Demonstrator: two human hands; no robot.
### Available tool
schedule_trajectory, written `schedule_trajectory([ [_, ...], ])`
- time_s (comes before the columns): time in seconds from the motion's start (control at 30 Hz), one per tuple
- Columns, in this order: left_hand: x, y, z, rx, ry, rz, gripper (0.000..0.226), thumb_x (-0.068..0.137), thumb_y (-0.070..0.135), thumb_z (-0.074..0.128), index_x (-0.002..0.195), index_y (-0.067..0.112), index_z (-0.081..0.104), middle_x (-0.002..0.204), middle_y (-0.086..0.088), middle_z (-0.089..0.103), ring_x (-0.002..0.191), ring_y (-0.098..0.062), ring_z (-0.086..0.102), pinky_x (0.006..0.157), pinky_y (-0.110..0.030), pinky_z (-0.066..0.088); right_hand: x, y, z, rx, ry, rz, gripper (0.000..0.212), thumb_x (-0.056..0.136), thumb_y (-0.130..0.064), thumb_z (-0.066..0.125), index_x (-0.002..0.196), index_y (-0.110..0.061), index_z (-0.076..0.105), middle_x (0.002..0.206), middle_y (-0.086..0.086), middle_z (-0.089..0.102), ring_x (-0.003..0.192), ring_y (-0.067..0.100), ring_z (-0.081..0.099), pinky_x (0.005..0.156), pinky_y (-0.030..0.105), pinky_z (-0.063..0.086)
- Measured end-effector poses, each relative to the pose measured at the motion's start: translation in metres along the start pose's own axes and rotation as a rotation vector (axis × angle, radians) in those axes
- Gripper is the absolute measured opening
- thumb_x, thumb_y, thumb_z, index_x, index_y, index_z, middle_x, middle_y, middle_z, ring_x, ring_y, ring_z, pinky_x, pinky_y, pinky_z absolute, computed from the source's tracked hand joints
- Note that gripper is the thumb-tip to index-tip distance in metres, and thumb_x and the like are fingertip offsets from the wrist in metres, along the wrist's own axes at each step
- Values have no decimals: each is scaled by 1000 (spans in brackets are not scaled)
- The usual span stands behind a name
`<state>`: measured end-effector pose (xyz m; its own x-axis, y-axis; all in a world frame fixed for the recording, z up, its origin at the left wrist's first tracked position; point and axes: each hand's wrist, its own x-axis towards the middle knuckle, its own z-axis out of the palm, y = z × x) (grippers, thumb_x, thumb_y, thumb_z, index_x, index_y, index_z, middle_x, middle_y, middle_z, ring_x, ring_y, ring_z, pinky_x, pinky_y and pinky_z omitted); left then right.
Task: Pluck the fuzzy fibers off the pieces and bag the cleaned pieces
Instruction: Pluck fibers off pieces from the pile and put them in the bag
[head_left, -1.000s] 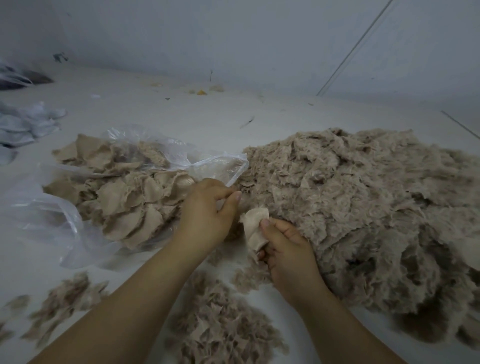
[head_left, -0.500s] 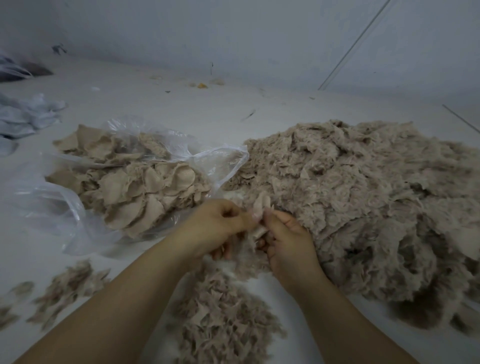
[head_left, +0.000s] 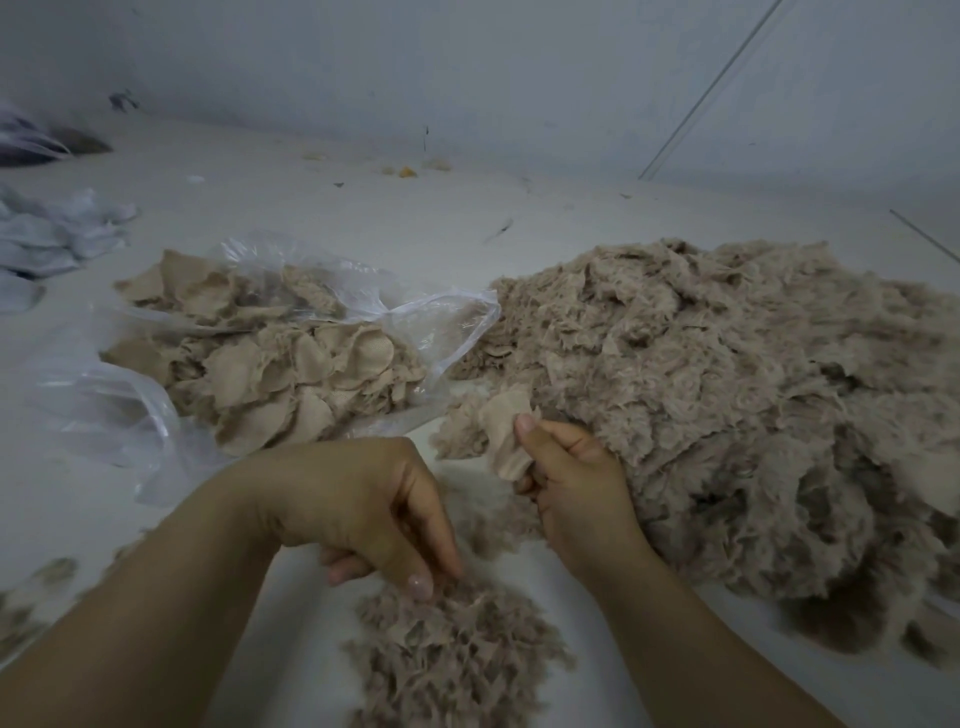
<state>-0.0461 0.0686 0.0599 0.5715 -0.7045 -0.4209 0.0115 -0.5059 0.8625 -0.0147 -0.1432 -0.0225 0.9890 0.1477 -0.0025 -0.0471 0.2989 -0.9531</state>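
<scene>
Nearest, the left hand (head_left: 384, 514) pinches plucked fuzz down onto the fiber pile (head_left: 457, 660). Just beyond, the right hand (head_left: 571, 478) grips a beige piece (head_left: 506, 431), upright. The plastic bag (head_left: 447, 332) of cleaned pieces lies up-left of it, nearer the right hand; the uncleaned heap (head_left: 727, 395) lies right.

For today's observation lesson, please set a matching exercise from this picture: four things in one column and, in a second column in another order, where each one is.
Things:
1. clear plastic bag
2. big fuzzy heap
3. plucked fluff pile
4. piece being cleaned

Places:
A. pinched in the right hand
B. nearest the camera, under the left hand
C. left side, holding smooth beige pieces
D. right side of the surface

Pairs: 1-C, 2-D, 3-B, 4-A
</scene>
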Motion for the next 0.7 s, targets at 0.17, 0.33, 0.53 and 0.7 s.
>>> schedule_trajectory([
  [0.17,33,5,10,-174,666,-50,49,59,49,82,82,8,70,56,-9,62,34,-16,41,38,-19,29,-4,-5,1,-4,-37,10,35,85,-38,73,71,-5,70,73,26,56,70,34,47,66,40,44],
  [0.33,58,12,25,-377,899,101,18,86,14,72,84,-4,70,65,-31,61,40,-23,48,39,-24,33,-7,-7,0,-43,-76,11,46,79,-46,74,83,0,72,76,25,61,66,28,47,59,32,44],
  [0.53,58,18,23,-623,955,156,9,89,-9,58,81,-5,59,62,-25,61,42,-24,57,37,-25,44,-5,-8,-1,-80,-93,35,22,67,-43,77,74,-22,74,69,3,60,57,10,50,54,23,44],
  [0.7,48,17,15,-456,800,40,20,84,-15,52,81,4,57,73,-23,63,56,-30,62,47,-31,46,-1,-3,-3,-13,-86,64,9,74,-32,74,74,-24,72,74,3,64,60,12,51,54,24,45],
])
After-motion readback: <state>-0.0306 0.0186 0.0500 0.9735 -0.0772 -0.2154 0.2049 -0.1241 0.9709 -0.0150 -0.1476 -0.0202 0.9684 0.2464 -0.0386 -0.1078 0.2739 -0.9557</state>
